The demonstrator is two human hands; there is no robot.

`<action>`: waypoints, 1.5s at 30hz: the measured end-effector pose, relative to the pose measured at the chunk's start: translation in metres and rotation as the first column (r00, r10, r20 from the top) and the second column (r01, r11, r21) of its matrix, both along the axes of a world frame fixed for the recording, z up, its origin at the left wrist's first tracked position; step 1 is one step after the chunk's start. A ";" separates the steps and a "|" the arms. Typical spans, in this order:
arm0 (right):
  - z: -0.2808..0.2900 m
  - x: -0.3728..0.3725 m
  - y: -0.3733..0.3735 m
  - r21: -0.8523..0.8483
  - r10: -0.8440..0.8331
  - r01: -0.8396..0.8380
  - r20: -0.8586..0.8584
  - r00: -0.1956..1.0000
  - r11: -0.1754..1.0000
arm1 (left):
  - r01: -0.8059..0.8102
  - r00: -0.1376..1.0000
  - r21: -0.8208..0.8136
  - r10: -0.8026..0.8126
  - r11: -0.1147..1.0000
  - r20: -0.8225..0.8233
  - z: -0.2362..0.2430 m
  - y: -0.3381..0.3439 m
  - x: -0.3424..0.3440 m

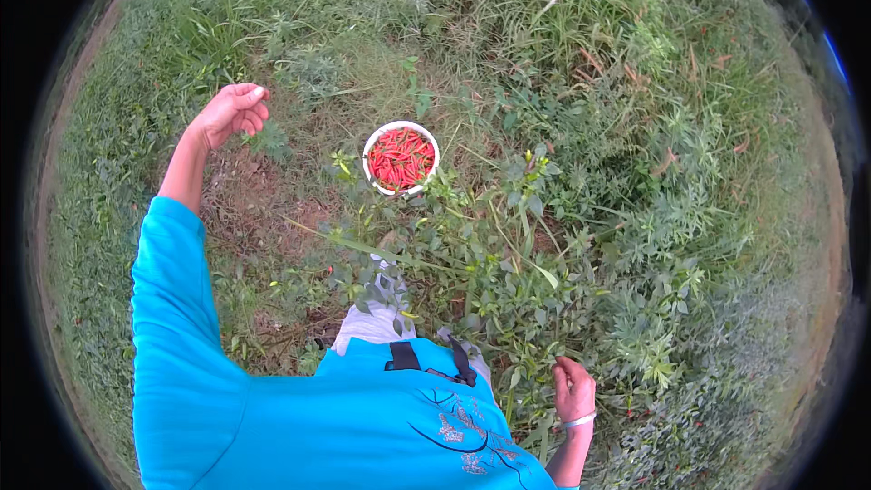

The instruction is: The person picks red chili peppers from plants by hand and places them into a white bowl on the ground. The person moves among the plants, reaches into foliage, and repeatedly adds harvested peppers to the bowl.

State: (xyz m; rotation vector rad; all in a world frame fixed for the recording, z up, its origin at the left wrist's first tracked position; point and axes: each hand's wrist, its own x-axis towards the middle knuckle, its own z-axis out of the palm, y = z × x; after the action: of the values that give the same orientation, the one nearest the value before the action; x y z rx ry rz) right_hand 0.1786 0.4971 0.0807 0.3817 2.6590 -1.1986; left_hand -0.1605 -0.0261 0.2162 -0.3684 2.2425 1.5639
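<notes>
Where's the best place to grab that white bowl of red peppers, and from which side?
Probably the rim of the white bowl, from its far left, thumb over the edge and fingers outside. The bowl appears upright, its round rim showing around the red peppers. Leafy plants crowd its near side, while the far left has lower grass and faces the left hand.

Hands well apart, left far forward

Your left arm [172,281] stretches forward on the left, forearm bare; your left hand [234,113] bends inward at the wrist, fingers loosely curled, thumb uppermost; your right forearm [570,458] enters low, close to your torso [363,426]; your right hand [573,392] points forward, fingers bent; its grip is too small to read.
</notes>
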 end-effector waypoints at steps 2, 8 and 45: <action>0.006 -0.026 -0.011 0.045 0.052 -0.052 -0.011 0.999 0.998 | 0.243 0.963 -0.502 -0.145 0.830 0.227 -0.039 -0.038 -0.008; 0.018 -0.113 -0.069 0.001 0.099 -0.099 0.034 0.995 0.995 | 0.660 0.721 -0.425 -0.362 0.619 0.591 -0.186 -0.102 -0.019; -0.100 -0.316 -0.271 0.191 0.333 -0.494 0.532 0.779 0.848 | 0.358 0.772 -0.826 -0.360 -0.435 0.524 -0.449 -0.449 -0.266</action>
State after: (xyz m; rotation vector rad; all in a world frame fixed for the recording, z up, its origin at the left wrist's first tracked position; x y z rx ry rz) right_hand -0.1377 0.2260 -0.0189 0.0926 2.3067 -0.4501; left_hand -0.4262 -0.4749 -0.2332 0.1477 2.5364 -1.0925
